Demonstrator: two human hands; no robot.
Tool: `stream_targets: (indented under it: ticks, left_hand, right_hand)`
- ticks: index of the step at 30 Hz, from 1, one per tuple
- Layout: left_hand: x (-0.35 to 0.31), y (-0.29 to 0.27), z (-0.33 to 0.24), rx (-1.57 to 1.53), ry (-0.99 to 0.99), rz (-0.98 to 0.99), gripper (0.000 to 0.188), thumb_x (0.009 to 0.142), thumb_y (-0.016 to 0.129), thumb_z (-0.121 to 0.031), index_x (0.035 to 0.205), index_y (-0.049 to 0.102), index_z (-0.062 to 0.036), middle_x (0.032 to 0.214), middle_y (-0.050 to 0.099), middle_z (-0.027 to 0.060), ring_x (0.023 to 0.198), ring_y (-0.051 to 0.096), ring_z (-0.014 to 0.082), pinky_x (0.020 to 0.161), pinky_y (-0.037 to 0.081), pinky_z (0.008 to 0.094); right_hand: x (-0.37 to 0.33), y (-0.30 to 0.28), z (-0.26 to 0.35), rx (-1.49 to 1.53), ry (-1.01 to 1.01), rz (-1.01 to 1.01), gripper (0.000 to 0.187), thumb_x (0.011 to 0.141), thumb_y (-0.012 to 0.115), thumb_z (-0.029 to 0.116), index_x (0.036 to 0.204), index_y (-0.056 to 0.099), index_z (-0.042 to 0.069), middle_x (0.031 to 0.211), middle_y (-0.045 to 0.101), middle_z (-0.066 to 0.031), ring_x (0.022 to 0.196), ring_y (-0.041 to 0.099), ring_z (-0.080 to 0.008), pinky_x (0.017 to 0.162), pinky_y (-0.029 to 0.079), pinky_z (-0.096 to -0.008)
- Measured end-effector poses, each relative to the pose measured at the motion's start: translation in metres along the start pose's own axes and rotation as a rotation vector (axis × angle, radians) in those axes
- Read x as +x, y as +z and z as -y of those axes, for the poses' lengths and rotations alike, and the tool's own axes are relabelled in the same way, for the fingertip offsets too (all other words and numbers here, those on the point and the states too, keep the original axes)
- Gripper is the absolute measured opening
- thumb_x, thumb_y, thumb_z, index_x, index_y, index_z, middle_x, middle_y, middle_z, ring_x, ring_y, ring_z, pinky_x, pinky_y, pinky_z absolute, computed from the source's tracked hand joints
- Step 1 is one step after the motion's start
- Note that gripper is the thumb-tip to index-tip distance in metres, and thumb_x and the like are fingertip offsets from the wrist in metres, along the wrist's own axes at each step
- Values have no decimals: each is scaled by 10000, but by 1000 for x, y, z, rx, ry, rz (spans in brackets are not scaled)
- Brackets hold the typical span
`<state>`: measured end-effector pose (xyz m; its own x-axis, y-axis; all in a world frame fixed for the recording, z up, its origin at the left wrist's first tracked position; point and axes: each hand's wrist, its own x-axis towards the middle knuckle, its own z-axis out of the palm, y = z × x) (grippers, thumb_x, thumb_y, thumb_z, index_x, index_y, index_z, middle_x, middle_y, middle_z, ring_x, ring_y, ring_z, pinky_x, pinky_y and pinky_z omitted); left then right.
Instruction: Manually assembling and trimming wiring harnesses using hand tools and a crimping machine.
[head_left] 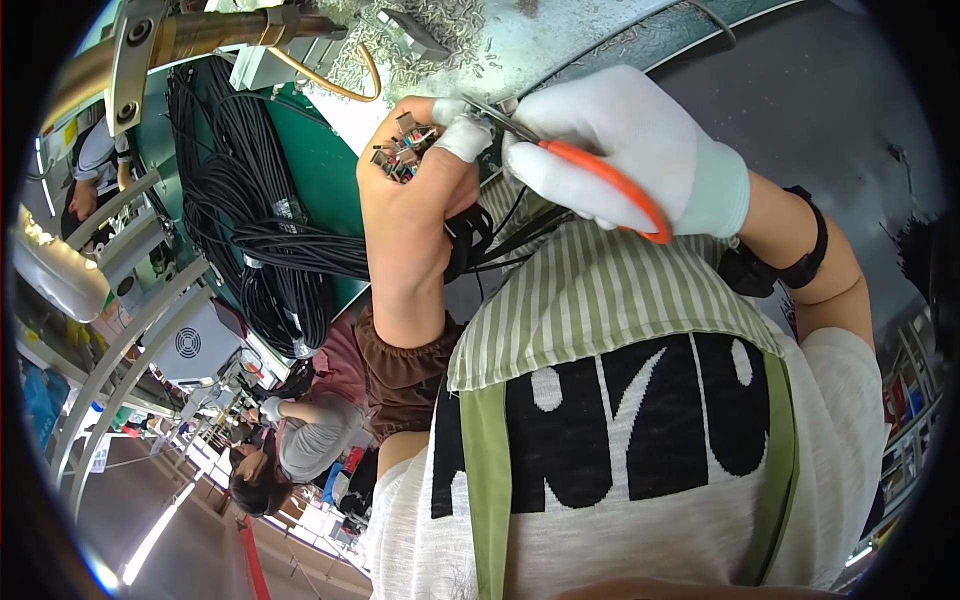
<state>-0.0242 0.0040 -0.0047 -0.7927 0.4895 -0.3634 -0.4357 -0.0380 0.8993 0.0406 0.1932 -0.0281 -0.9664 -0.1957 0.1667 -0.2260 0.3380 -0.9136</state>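
Note:
My left hand [420, 200] is closed round a bunch of black cables. Their ends, small metal connectors [405, 150] with coloured wires, stick out over the back of my fist. White covers wrap its thumb and forefinger tips, which pinch near the tool's jaws. In a white glove, my right hand [630, 140] grips orange-handled cutters [600, 175]. The narrow metal jaws point left and meet the left fingertips; the exact piece between them is too small to make out. From the left fist the black cables [510, 235] hang down toward the striped apron [600, 290].
Many small clippings [450, 40] litter the pale bench top beyond my hands. Left of me, coiled black cable bundles [250, 190] lie on a green surface [330, 190]. A metal machine arm [200, 45] with an orange tube reaches in at upper left. Other people sit farther left.

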Motion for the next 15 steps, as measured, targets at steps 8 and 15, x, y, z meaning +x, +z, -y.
stream_targets:
  ticks: [8,15]
  left_hand:
    - [30,-36,-4,-90,21,-115,117,868,632,-91,899,526,-53,629,403,-45,488,314,36,425,224,191]
    - [64,-42,-17,0,36,104,213,847,688,-175,886,510,-65,616,404,-42,478,316,40,419,229,195]
  right_hand:
    - [45,-43,-3,352,256,119,249,897,618,198,760,561,-1,557,567,-67,474,577,-135,432,433,-269]
    - [95,-29,-20,465,310,126,285,882,635,214,732,592,-24,559,575,-91,459,576,-178,418,444,-310]
